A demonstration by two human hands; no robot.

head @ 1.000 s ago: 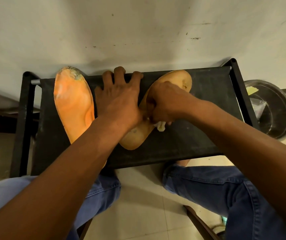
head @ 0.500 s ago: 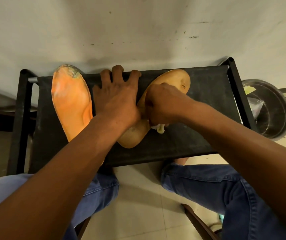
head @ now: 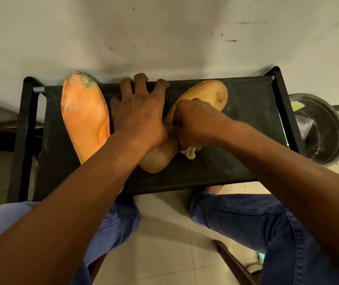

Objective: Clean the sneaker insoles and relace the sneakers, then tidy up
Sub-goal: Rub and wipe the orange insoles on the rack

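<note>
On the black rack [head: 246,124], the tan insole [head: 211,93] is held flat at 12 o'clock by the left hand [head: 137,118], fingers spread and hooked over the far edge, while a white cloth [head: 188,152] is gripped in the closed right hand [head: 193,122] and pressed on its middle. Against 1.0 s ago little is changed: the cloth is kept at mid-insole, so scrubbing is judged ongoing, and the orange insole [head: 84,120] is left untouched at 10 o'clock, the bowl [head: 324,128] at 3.

Middle of tan insole [head: 209,93] hidden under both hands; cloth [head: 189,153] mostly buried in right grip [head: 193,124]; metal basin [head: 324,128] contents too blurred to tell.
</note>
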